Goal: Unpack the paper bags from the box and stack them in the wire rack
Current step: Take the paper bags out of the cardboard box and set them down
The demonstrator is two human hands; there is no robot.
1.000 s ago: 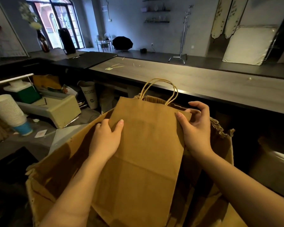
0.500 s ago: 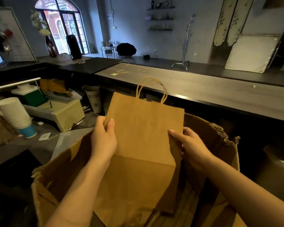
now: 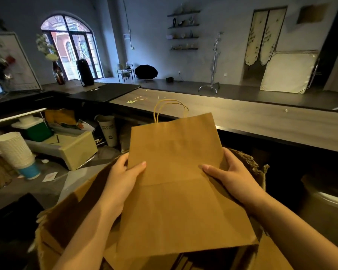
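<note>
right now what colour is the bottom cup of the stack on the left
The bottom cup is teal blue, seen best in the head view.

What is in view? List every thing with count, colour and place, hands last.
cardboard box: one, brown, open, nearest the camera
paper bag: one, brown, held above the box
flat bags: count unclear, brown, inside the box
cup stack: one, white on a blue cup, left worktop
printed cup: one, white, behind the box
vase: one, dark, by the arched window
counter: one, grey, beyond the box
left hand: grips the bag's left edge
right hand: grips the bag's right edge
</note>
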